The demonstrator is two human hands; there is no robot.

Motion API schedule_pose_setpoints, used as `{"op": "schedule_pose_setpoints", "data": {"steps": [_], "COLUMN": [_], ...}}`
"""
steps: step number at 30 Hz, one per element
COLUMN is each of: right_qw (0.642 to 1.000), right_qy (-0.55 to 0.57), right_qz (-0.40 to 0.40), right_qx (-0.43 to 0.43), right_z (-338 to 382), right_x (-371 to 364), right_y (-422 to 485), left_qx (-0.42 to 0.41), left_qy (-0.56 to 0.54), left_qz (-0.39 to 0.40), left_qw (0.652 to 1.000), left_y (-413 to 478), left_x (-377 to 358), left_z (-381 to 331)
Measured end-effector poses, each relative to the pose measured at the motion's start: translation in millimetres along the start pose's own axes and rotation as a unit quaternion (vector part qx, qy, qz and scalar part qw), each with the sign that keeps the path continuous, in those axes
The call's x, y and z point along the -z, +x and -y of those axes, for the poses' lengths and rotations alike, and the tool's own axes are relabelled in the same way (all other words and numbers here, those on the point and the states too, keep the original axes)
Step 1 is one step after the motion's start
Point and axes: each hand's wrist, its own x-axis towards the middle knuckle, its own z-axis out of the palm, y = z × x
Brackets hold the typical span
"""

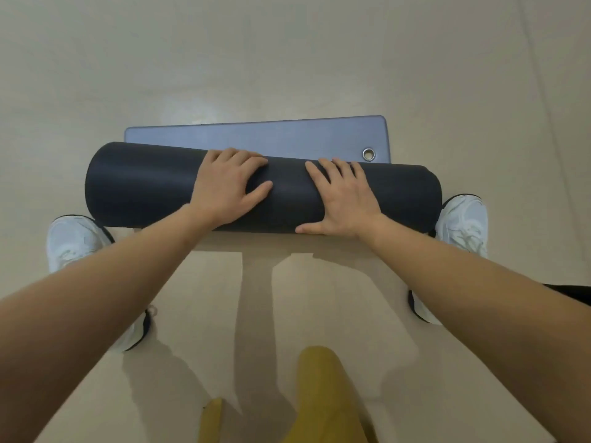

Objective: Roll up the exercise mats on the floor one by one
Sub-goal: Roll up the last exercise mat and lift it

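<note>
Dark foam mat (147, 183), mostly rolled, lies on the floor (287, 59) between my white shoes. My left hand (228, 187) and right hand (343, 199) press flat on the roll, fingers spread, gripping nothing. Its short unrolled end extends just beyond my fingertips.

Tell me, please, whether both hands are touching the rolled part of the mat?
Touching. The head view shows the left hand and the right hand pressed palm-down on the dark roll, fingers spread over its top, with no gap visible.
</note>
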Motion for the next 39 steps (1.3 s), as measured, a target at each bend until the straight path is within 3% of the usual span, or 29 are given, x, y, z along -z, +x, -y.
{"op": "schedule_pose_setpoints", "data": {"steps": [4, 12, 14, 17, 20, 23, 27, 33, 39], "right_qw": [1.0, 0.994, 0.998, 0.995, 0.991, 0.996, 0.997, 0.999, 1.0], "right_qy": [0.025, 0.093, 0.053, 0.022, 0.008, -0.062, -0.054, -0.028, 0.018], "right_qz": [-0.003, 0.055, 0.03, -0.072, -0.126, -0.06, -0.031, -0.037, 0.0], "right_qx": [0.017, 0.016, -0.011, -0.072, -0.043, -0.024, -0.041, -0.015, 0.002], "right_z": [-13.1, -28.6, -26.4, -16.7, -13.5, -19.5, -28.0, -50.8, -61.4], "right_x": [10.4, 36.6, 36.1, 26.3, 11.9, 6.7, 17.7, 37.2, 59.6], "right_y": [16.6, 44.4, 40.0, 21.5, 1.4, -1.6, 19.2, 48.9, 69.9], "left_qx": [0.011, 0.023, 0.023, 0.018, 0.006, -0.008, -0.017, -0.041, -0.006], "left_qy": [0.047, 0.129, 0.141, 0.138, 0.117, 0.098, 0.068, 0.124, 0.139], "left_qz": [0.002, 0.08, 0.096, 0.117, 0.124, 0.132, 0.145, 0.06, 0.118], "left_qw": [0.999, 0.988, 0.985, 0.983, 0.985, 0.986, 0.987, 0.99, 0.983], "left_y": [-9.3, 4.9, 12.6, 23.8, 38.8, 52.2, 73.2, 61.6, 85.6], "left_x": [-6.8, -4.5, -2.0, 2.7, 9.9, 16.4, 29.9, 30.1, 39.1], "left_z": [-13.6, -14.4, -12.3, -7.8, -0.6, 6.2, 11.3, 14.6, 7.3]}}
